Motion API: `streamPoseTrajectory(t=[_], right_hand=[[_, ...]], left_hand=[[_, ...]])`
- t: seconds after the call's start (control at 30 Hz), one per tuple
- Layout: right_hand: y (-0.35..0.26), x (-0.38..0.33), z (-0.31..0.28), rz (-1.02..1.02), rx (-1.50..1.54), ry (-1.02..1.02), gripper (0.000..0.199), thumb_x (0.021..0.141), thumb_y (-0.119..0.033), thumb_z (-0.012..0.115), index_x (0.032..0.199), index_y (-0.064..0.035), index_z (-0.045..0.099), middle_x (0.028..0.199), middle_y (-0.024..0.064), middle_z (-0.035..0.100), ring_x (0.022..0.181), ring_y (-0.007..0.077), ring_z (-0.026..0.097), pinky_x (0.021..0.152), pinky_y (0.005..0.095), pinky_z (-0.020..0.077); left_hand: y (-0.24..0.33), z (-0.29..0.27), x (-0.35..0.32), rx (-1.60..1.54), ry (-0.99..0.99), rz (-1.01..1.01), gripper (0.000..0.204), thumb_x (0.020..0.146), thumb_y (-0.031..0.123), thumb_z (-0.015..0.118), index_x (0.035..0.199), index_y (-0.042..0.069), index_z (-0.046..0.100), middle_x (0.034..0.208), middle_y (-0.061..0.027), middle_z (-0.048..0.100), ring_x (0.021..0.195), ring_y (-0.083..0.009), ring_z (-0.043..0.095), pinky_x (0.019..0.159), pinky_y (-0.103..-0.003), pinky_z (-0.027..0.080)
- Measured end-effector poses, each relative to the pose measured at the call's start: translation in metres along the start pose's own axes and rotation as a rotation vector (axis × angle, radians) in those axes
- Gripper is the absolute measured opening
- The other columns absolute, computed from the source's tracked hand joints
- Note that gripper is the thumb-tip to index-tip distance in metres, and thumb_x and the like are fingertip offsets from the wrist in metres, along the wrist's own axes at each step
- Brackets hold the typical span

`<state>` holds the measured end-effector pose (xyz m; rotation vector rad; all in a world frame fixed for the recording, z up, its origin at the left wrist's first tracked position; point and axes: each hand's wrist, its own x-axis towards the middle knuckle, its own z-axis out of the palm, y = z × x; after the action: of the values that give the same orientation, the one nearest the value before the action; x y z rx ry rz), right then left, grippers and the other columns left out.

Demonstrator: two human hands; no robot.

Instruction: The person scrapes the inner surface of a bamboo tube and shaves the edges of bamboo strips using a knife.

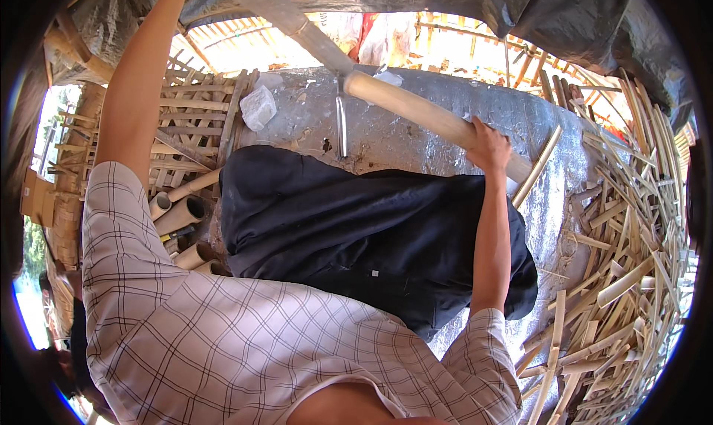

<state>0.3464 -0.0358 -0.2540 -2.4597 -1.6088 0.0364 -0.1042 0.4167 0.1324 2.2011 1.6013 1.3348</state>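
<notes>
My left arm [134, 83] stretches up to the top edge, where the hand runs out of view. Beside it, a greyish bamboo pole [278, 13] slants down from the top. My right hand [490, 146] is closed around a pale, smooth round pole [412, 109]. Its rounded far end meets the lower end of the greyish pole; whether they are joined or only overlap, I cannot tell. A narrow shiny metal bar [342, 124] stands out below this meeting point. Black cloth [356, 217] covers my lap beneath.
Split bamboo strips [631, 284] lie heaped on the right. On the left, several cut bamboo tubes [182, 215] lie by a slatted bamboo panel [193, 113]. A whitish block [258, 108] rests on the grey sheet [297, 113] ahead. Dark plastic sheeting [579, 24] hangs overhead.
</notes>
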Motion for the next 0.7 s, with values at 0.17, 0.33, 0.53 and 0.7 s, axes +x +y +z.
streamPoseTrajectory(t=[0.17,0.33,0.53,0.7], right_hand=[[0.035,-0.003,0.012,0.149,-0.007,-0.254,0.062,0.071,-0.014,0.073,0.130,-0.0275,0.060,0.121,0.0076,0.072,0.123,0.0279,0.065,0.105,0.0601,0.0418],[0.055,-0.009,0.027,0.297,-0.089,-0.370,0.063,0.077,-0.012,0.071,0.137,-0.0251,0.057,0.144,0.0158,0.056,0.131,0.0368,0.056,0.107,0.0619,0.0395],[-0.077,0.003,0.056,-0.311,0.233,0.022,0.064,0.079,-0.014,0.078,0.137,-0.0024,0.052,0.137,0.0219,0.054,0.128,0.0425,0.053,0.105,0.0512,0.0469],[-0.247,-0.006,0.119,-0.565,0.385,-0.162,0.059,0.089,-0.030,0.070,0.133,0.0069,0.054,0.134,0.0307,0.058,0.128,0.0439,0.055,0.103,0.0472,0.0494]], left_hand=[[-0.135,-0.098,0.011,0.015,0.144,-0.305,0.035,0.081,0.030,0.078,0.101,0.002,0.073,0.096,-0.0112,0.073,0.083,-0.0249,0.068,0.073,-0.038,0.053],[-0.219,-0.125,-0.091,-0.472,0.032,-0.485,0.035,0.084,0.030,0.076,0.104,0.001,0.070,0.091,-0.0108,0.069,0.074,-0.0228,0.068,0.065,-0.037,0.057],[-0.282,-0.212,-0.241,-0.470,0.281,-0.667,0.035,0.084,0.028,0.077,0.103,-0.001,0.071,0.101,-0.0138,0.069,0.081,-0.0250,0.070,0.071,-0.039,0.059],[-0.285,-0.243,-0.327,-0.386,0.393,-0.784,0.040,0.082,0.030,0.077,0.103,-0.003,0.070,0.101,-0.0149,0.069,0.087,-0.0274,0.070,0.076,-0.042,0.059]])
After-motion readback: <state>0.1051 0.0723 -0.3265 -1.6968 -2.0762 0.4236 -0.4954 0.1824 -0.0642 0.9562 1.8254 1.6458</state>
